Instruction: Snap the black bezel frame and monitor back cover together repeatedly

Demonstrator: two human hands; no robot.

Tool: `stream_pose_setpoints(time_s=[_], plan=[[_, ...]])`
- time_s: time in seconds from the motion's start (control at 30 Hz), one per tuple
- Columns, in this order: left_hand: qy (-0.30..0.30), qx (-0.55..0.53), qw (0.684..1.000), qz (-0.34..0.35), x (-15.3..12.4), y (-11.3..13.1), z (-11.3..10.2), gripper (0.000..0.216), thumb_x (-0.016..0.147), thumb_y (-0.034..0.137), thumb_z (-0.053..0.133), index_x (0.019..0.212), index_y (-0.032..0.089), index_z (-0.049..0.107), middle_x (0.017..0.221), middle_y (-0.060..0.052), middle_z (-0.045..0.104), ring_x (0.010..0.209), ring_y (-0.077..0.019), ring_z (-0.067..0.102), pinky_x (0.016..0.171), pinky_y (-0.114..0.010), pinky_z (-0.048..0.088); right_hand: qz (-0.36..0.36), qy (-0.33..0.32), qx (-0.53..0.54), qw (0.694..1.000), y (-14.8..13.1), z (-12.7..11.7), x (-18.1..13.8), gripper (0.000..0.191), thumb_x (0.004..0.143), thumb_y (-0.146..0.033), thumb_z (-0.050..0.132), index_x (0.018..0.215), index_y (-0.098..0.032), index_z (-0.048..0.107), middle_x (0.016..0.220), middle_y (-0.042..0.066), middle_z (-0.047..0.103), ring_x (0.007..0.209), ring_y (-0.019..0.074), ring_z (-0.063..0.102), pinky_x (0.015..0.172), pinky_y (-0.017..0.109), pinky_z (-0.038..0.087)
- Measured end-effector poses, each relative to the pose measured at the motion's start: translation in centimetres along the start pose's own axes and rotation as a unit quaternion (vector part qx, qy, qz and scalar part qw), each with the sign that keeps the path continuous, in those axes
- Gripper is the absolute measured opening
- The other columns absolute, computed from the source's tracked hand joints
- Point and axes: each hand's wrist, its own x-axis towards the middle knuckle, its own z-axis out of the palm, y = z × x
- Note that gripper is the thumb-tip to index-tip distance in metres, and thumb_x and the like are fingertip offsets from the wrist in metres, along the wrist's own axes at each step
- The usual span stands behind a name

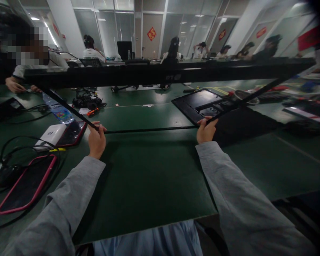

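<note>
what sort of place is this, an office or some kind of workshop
Probably an electronics assembly workshop: the left hand and right hand hold a large black frame over a green bench mat, an opened black panel lies beyond, and other people sit along the benches.

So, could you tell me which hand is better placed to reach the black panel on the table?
Probably the right hand: it grips the frame right beside the panel, while the left hand holds it near the red phone.

frame [160, 73] black. table mat [154, 177] green. sleeves [69, 192] grey. Near left: black tablet [26, 185] with pink rim; beyond it white box [52, 133], red-rimmed phone [73, 132], bottle [59, 112] with blue label. Far door [149, 49]: red diamond sign [152, 33].
</note>
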Motion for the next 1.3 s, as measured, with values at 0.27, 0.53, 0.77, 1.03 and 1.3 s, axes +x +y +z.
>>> stream_pose_setpoints(time_s=[0.27,0.53,0.77,1.03,1.3], plan=[[-0.005,0.038,0.999,-0.012,0.1,-0.5,-0.1,0.03,0.105,0.038,0.038,0.125,0.02,0.05,0.081,-0.002,0.064,0.073,-0.0216,0.067,0.08,-0.036,0.052,0.02,-0.019,-0.015,1.0,-0.7,-0.3,-0.2,0.039,0.101,-0.048,0.036,0.117,-0.019,0.055,0.081,0.011,0.068,0.084,0.0297,0.071,0.093,0.053,0.054],[-0.102,0.079,0.989,-0.079,0.4,-1.0,0.0,0.03,0.101,0.045,0.042,0.105,0.023,0.061,0.076,-0.004,0.066,0.073,-0.026,0.068,0.076,-0.038,0.051,0.057,-0.034,-0.057,0.996,-0.4,-0.6,-0.1,0.038,0.093,-0.055,0.045,0.094,-0.022,0.062,0.09,0.016,0.07,0.097,0.0358,0.069,0.096,0.058,0.051],[-0.056,0.039,0.996,-0.058,0.5,-0.6,-0.1,0.024,0.101,0.038,0.041,0.111,0.023,0.057,0.083,-0.003,0.071,0.07,-0.0222,0.069,0.079,-0.037,0.053,0.033,-0.002,-0.041,0.999,-0.2,-0.6,-0.2,0.042,0.097,-0.056,0.039,0.105,-0.021,0.061,0.096,0.016,0.071,0.097,0.0333,0.07,0.094,0.054,0.052],[-0.013,0.041,0.999,0.012,0.4,-0.6,0.1,0.022,0.104,0.037,0.042,0.115,0.022,0.053,0.089,-0.006,0.074,0.085,-0.022,0.073,0.095,-0.04,0.051,0.014,0.015,-0.003,1.0,0.0,-0.5,0.0,0.039,0.101,-0.052,0.033,0.114,-0.02,0.05,0.081,0.009,0.068,0.077,0.0284,0.069,0.089,0.052,0.054],[-0.009,0.045,0.999,0.001,0.5,-1.0,0.2,0.021,0.104,0.038,0.042,0.114,0.023,0.054,0.09,-0.006,0.075,0.091,-0.0234,0.074,0.095,-0.039,0.053,0.015,-0.017,-0.014,1.0,0.1,0.0,-0.1,0.036,0.1,-0.052,0.035,0.113,-0.021,0.05,0.092,0.014,0.07,0.092,0.0298,0.07,0.097,0.053,0.051]])
